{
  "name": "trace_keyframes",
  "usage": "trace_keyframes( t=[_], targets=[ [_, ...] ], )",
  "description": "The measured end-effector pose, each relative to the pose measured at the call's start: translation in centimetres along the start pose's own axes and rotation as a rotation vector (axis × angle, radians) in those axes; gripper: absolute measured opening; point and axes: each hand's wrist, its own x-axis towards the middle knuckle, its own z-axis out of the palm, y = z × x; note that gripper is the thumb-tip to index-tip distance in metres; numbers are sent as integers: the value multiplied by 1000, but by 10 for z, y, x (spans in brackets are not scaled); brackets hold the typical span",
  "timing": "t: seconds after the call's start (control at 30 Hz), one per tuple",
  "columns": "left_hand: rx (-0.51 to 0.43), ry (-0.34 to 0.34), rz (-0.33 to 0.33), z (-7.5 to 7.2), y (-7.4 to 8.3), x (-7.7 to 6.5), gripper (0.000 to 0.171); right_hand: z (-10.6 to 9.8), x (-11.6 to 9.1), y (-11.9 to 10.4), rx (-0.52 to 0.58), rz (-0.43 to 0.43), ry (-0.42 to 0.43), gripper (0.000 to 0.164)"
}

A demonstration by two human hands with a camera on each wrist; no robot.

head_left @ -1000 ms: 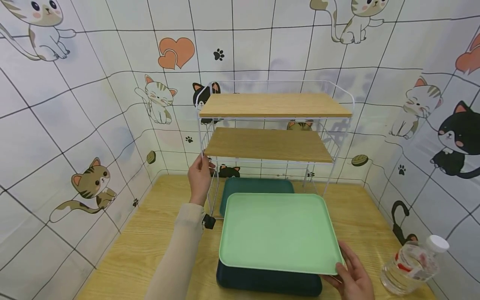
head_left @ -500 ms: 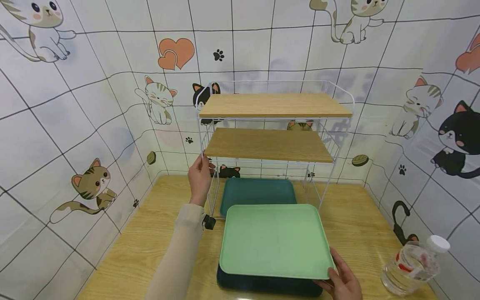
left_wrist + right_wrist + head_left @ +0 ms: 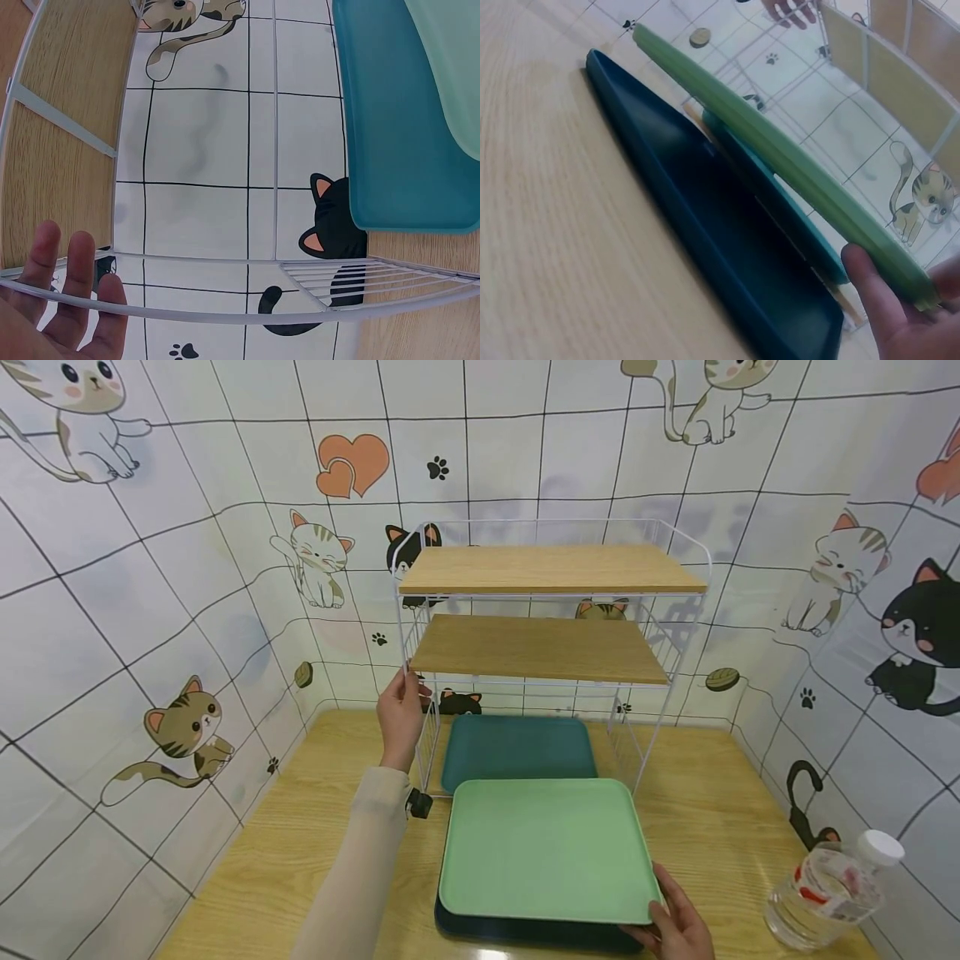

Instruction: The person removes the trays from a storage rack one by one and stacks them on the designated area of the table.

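My right hand (image 3: 675, 922) pinches a light green tray (image 3: 551, 852) at its near right corner. That tray is held above a dark blue-green tray (image 3: 705, 217) lying on the table; in the head view only the lower one's front rim shows. Behind them, a teal tray (image 3: 517, 747) lies at the bottom of a white wire rack with wooden shelves (image 3: 540, 647). At the rack's left front post, beside the middle shelf, is my left hand (image 3: 401, 718), thumb in front and fingers behind. The left wrist view shows three of its fingers past the wire.
A clear plastic bottle (image 3: 828, 893) with a white cap stands on the right of the wood-grain table (image 3: 270, 860). The rack's top wooden shelf (image 3: 551, 568) sits above the middle one. Cat-printed tile sheeting (image 3: 495, 460) closes off the back and both sides.
The light green tray has come down and toward me in my right hand, shifting slightly left. More of the teal tray shows now. My left hand has stayed at the rack post.
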Motion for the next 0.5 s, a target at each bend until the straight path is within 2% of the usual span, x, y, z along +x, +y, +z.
trace_keyframes(
  t=[0.5],
  targets=[
    [-3,-16,-4,0,-3,0,36,-6,12,26,13,30,-33,64]
  ],
)
